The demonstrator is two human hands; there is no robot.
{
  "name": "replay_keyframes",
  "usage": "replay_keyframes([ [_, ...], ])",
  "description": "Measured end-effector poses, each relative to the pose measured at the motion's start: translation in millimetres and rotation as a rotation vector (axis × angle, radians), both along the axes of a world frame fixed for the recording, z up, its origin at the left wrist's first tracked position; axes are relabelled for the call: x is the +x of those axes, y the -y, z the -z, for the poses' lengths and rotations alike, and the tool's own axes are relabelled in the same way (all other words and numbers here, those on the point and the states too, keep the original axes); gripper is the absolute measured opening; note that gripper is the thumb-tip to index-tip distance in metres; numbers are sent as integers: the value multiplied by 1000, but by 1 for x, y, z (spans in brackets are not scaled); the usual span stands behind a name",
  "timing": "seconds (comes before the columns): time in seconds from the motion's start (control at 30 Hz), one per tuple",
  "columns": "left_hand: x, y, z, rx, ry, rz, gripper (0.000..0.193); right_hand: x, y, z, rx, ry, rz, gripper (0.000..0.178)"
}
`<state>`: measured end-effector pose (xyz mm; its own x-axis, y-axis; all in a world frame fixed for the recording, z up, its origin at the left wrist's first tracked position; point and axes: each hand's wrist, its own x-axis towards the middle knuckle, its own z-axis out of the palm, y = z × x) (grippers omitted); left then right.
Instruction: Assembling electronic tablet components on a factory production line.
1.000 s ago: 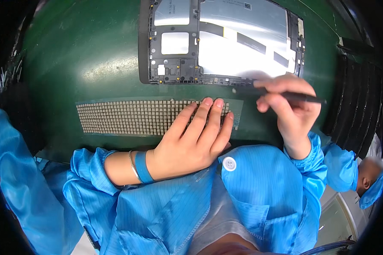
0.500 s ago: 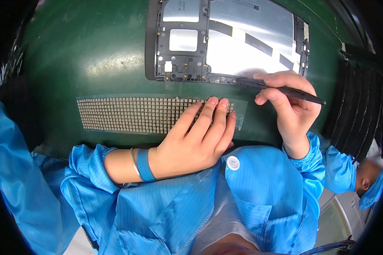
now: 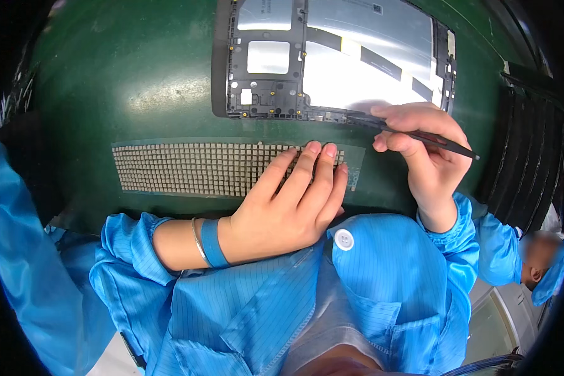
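Observation:
My left hand (image 3: 288, 200) lies with fingers spread over the right part of a clear sheet (image 3: 182, 168) covered in rows of small beige square pads. A blue band and a thin metal bangle circle that wrist. My right hand (image 3: 432, 141) pinches black tweezers (image 3: 442, 143) between thumb and fingers. Their tips reach left to the near edge of a flat device frame (image 3: 272, 94), black with a large shiny silver plate (image 3: 357, 56). What the tips hold, if anything, is too small to make out.
The green work surface (image 3: 131, 81) extends left of the frame. Dark ribbed material (image 3: 523, 156) borders it on the right. Another person in blue clothing (image 3: 498, 250) is at the lower right, and blue cloth (image 3: 28, 269) shows at the far left.
The device frame has shifted very slightly left. My right hand has turned the tweezers a little, their rear end dipping slightly. My left hand stays in place on the sheet.

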<state>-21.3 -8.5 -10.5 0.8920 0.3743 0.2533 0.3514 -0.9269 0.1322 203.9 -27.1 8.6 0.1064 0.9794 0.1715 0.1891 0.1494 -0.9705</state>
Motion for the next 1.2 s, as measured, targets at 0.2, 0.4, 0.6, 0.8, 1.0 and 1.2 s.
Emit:
replay_keyframes([
  [0.2, 1, 0, -1, 4, -16, 4, 40, 5, -2, -4, 18, 100, -61, 18],
  [0.4, 4, 0, -1, 7, -11, 11, 39, 6, 5, -3, -34, -127, 45, 20],
  [0.6, 3, -1, -2, 14, -12, 10, 39, 2, 3, -5, 48, 147, 2, 20],
  [0.8, 6, -3, -4, 10, -29, 24, 39, 6, 34, -2, -158, 78, 52, 19],
  [1.0, 6, -2, -4, 20, -34, 30, 40, -1, 41, 5, -338, -132, 95, 15],
  [1.2, 7, -3, -5, 34, -48, 44, 42, 1, 40, 9, -324, -116, 78, 14],
])
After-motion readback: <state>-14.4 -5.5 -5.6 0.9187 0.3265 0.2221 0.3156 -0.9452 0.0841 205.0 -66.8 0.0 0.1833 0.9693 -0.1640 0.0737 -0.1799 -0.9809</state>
